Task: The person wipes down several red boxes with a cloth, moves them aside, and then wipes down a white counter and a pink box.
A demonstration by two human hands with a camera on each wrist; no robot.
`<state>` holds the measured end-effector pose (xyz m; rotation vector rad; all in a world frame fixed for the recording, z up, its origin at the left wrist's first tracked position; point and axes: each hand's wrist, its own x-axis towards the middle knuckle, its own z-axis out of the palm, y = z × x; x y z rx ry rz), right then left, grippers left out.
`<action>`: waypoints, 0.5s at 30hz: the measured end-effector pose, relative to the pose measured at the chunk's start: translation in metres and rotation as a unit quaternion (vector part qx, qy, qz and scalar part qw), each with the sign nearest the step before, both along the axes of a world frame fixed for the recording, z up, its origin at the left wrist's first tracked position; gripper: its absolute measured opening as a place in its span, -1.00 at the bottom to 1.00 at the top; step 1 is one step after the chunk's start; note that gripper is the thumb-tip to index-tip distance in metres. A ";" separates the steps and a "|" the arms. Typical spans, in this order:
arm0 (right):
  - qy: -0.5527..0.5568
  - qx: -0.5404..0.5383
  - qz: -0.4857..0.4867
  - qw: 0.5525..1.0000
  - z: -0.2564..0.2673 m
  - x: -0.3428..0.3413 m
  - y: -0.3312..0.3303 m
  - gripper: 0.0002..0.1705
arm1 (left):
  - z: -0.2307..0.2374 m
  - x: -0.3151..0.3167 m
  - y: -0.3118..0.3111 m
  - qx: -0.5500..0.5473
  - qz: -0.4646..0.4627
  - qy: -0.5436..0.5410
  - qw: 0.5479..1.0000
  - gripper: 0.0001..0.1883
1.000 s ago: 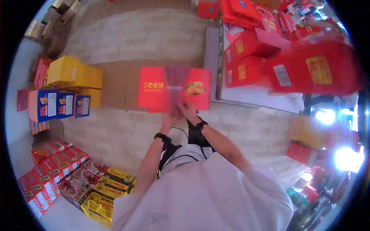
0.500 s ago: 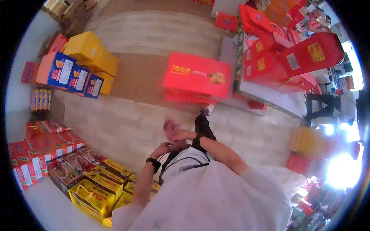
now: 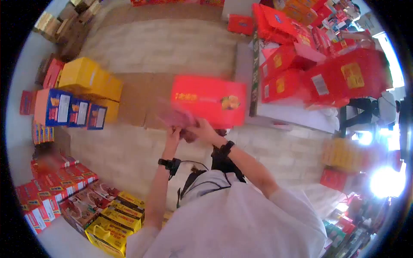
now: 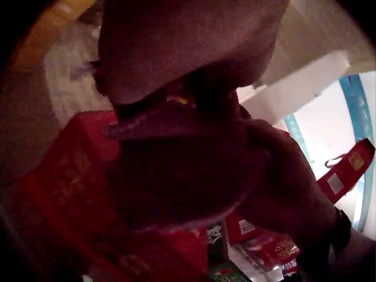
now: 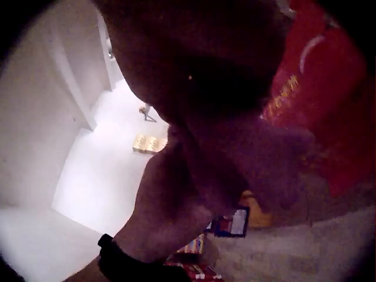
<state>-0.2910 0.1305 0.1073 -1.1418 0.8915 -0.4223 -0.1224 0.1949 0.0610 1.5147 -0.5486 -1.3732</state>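
Observation:
A purplish-pink cloth-like item (image 3: 178,119) is pinched between both hands in front of the body in the head view. My left hand (image 3: 174,134) grips its lower left part, and my right hand (image 3: 204,130) grips its right side. The same dark pink item (image 4: 182,182) fills the middle of the left wrist view, with the other hand (image 4: 288,188) at its right edge. Just beyond the hands lies a red box (image 3: 208,99) with yellow lettering and a picture of round food; the item overlaps its lower left corner.
Brown cardboard (image 3: 135,99) lies left of the red box. Yellow boxes (image 3: 79,76) and blue boxes (image 3: 58,107) stand at the left, yellow packs (image 3: 107,234) at the lower left. Red boxes (image 3: 344,75) sit on a white table (image 3: 297,112) at the right; a person's dark-clothed legs (image 3: 359,114) are beyond.
From beside the waist, both hands have moved forward with the pink item to the red box's near edge. A second earlier, the item lay across the box's middle.

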 end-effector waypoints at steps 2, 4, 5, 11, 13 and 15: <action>-0.056 -0.033 -0.060 0.996 0.031 -0.011 -0.052 -0.53 | 0.069 -0.039 -0.051 -0.094 0.038 -0.054 0.993 -0.69; -0.111 -0.055 -0.120 0.985 0.030 -0.019 -0.100 -0.53 | 0.076 -0.058 -0.092 -0.177 0.075 -0.109 0.975 -0.70; -0.068 -0.032 -0.170 0.982 0.022 -0.021 -0.125 -0.53 | 0.060 -0.060 -0.109 -0.141 0.076 -0.110 0.981 -0.70; -0.001 0.003 -0.255 0.967 -0.157 -0.054 -0.205 -0.64 | -0.135 -0.089 -0.117 0.167 -0.017 -0.013 0.986 -0.67; 0.051 0.007 -0.268 0.962 -0.180 -0.072 -0.223 -0.68 | -0.103 -0.119 -0.132 0.187 0.081 0.176 0.963 -0.63; 0.171 -0.191 -0.252 0.933 -0.165 -0.090 -0.219 -0.71 | -0.087 -0.133 -0.122 0.060 0.159 0.193 0.966 -0.66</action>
